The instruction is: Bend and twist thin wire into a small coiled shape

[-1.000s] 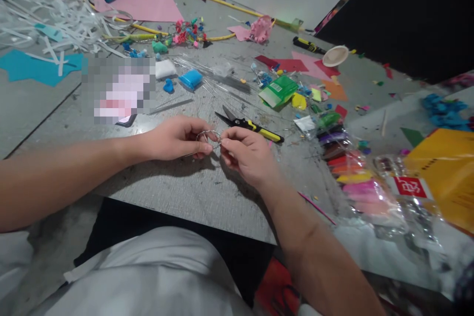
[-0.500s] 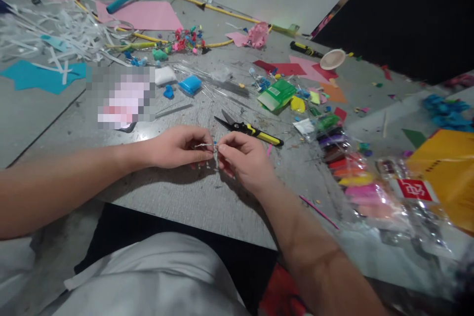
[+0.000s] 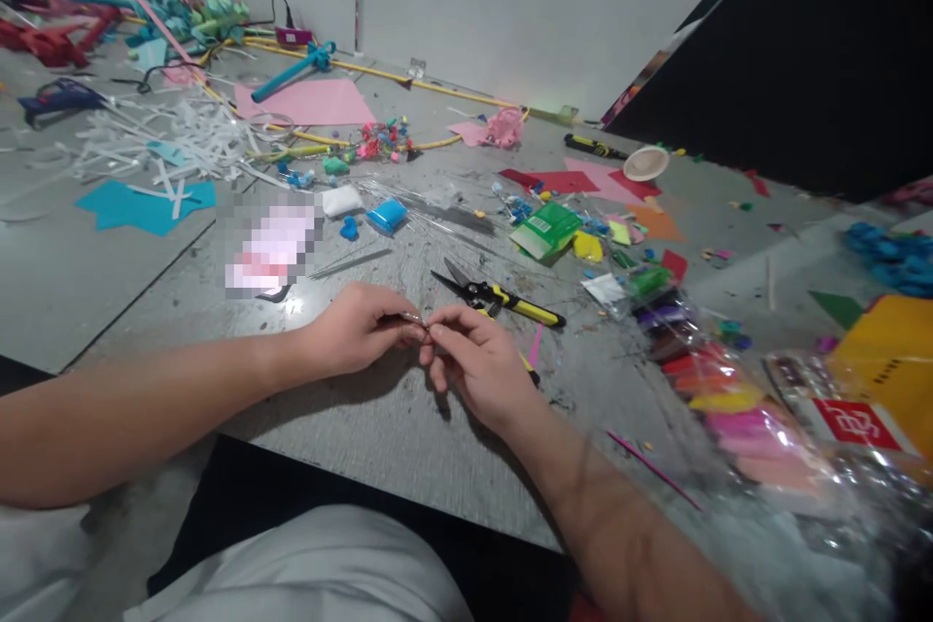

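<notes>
Between my two hands, over the near part of the grey table, is a small piece of thin silvery wire (image 3: 414,318), mostly covered by fingers. My left hand (image 3: 361,330) pinches it between thumb and forefinger. From the other side, my right hand (image 3: 473,350) closes thumb and forefinger at its end, fingertips against those of the left. Just beyond the right hand lie black-and-yellow cutters (image 3: 502,296), blades parted. A phone (image 3: 269,243) with a blurred screen rests past my left hand, with thin metal rods (image 3: 354,260) beside it.
White paper strips (image 3: 175,141) heap at the left behind blue paper (image 3: 146,204). Blue (image 3: 386,216) and white packets (image 3: 342,201) sit mid-table. A green packet (image 3: 546,229) lies right of centre, and bagged coloured clay (image 3: 736,408) at the right. A pink stick (image 3: 654,469) lies near the right forearm.
The view has tilted up and left, so things appear lower in the frame. My fingertips have come closer together, and less of the wire shows between them.
</notes>
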`<state>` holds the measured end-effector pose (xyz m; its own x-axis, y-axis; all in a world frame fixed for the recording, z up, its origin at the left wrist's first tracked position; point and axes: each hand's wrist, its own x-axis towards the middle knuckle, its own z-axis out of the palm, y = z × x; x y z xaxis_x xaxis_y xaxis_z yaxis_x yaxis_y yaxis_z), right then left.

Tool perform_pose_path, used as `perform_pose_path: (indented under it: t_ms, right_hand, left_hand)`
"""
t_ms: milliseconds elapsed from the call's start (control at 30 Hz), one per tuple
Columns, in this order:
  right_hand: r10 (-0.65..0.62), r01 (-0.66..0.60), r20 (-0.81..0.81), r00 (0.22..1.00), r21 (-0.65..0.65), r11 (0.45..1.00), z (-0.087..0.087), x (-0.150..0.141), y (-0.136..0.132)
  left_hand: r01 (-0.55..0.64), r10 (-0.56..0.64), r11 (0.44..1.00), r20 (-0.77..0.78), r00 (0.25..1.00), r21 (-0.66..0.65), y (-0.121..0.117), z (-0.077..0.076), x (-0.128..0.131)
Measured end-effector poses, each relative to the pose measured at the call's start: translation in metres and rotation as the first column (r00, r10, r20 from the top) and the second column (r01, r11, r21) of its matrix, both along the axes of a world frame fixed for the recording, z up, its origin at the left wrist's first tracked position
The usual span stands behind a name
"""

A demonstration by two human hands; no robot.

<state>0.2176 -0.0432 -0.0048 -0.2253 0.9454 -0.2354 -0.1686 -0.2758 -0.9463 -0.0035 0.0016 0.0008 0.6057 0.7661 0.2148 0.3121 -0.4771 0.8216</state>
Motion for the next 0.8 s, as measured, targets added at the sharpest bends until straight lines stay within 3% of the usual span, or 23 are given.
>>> perform_pose_path:
  t_ms: [300,400,533,633,800]
  right_hand:
    - [0.053,-0.054,-0.074,0.996,-0.003,0.999,-0.01,-0.002,0.002]
    - [0.062,-0.062,-0.016,0.998,0.034,0.998,-0.009,0.002,0.007]
    - [0.028,-0.07,0.211,0.977,0.196,0.978,0.0,0.01,0.01]
    - [-0.013,-0.106,0.339,0.941,0.332,0.937,0.006,0.012,0.007]
    - [-0.113,-0.187,0.466,0.877,0.55,0.814,0.006,0.011,0.004]
  left_hand:
    - [0.074,-0.077,0.995,0.037,0.996,0.072,0.005,-0.005,-0.006]
    - [0.048,-0.048,0.999,0.017,0.999,0.0,0.008,-0.006,-0.006]
    - [0.046,-0.037,0.98,0.05,0.998,-0.196,0.007,-0.006,-0.002]
    - [0.04,-0.03,0.98,0.051,0.998,-0.196,0.005,-0.005,-0.001]
    - [0.09,-0.069,0.967,0.098,0.993,-0.237,0.007,-0.007,-0.005]
